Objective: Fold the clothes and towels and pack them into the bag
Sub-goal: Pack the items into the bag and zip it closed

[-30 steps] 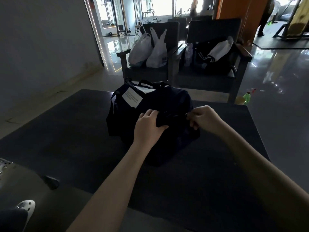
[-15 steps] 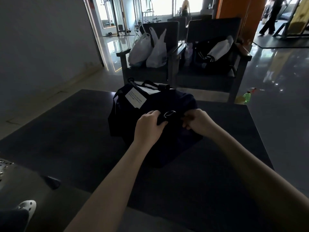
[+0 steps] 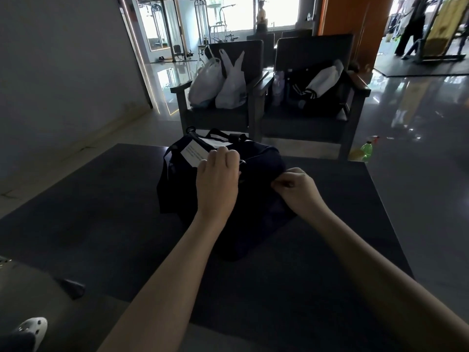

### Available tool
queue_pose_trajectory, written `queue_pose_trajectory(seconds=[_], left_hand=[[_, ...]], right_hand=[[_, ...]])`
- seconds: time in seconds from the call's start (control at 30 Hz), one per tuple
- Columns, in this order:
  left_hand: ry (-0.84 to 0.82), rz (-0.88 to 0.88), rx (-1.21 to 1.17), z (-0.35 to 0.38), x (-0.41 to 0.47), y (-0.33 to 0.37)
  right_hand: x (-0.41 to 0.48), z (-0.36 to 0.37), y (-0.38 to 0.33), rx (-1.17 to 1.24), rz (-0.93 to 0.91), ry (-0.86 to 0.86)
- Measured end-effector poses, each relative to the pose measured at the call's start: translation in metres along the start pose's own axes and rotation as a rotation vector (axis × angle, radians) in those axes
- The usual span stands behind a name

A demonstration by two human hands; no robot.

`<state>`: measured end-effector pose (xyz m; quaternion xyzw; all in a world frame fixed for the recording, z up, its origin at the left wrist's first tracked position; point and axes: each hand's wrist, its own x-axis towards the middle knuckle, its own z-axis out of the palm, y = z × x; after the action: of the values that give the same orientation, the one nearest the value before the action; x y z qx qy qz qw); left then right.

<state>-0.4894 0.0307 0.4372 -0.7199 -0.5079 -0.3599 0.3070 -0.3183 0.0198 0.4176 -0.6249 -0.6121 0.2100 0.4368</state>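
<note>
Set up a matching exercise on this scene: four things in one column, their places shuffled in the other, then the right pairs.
1. dark bag
2. white plastic bags
3. green bottle
4. paper label

A. on the floor
B. on the table, held by left hand and right hand
C. on the bag's top
D. on an armchair seat

Pairs: 1-B, 2-D, 3-A, 4-C.

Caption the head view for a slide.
Left hand grips the top of the duffel bag, right hand pinches its end, on a dark table.
</note>
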Motion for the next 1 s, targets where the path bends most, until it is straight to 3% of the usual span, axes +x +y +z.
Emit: queue_pose_trajectory(seconds=[0.13,0.3,0.47,0.73,0.83,1.0], left_hand=[[0.030,0.164,0.053,0.002,-0.002,-0.003],[-0.203,0.020,-0.069,-0.001,-0.010,0.001],[-0.410,-0.029,-0.069,0.005,-0.024,0.024],[-0.350,-0.209,-0.159,0.019,-0.020,0.045],[-0.347,-0.232,-0.169,0.024,-0.021,0.048],[-0.417,-0.294,-0.269,0.022,-0.018,0.048]], right_hand=[[-0.004,0.005,0.009,-0.078,-0.091,0.094],[0.000,0.008,0.007,0.178,0.047,0.052],[-0.003,0.009,-0.005,0.265,0.065,0.007],[-0.006,0.005,-0.001,0.287,0.032,-0.062],[-0.006,0.002,-0.001,0.423,0.080,-0.101],[-0.004,0.002,0.005,0.312,-0.004,0.005]])
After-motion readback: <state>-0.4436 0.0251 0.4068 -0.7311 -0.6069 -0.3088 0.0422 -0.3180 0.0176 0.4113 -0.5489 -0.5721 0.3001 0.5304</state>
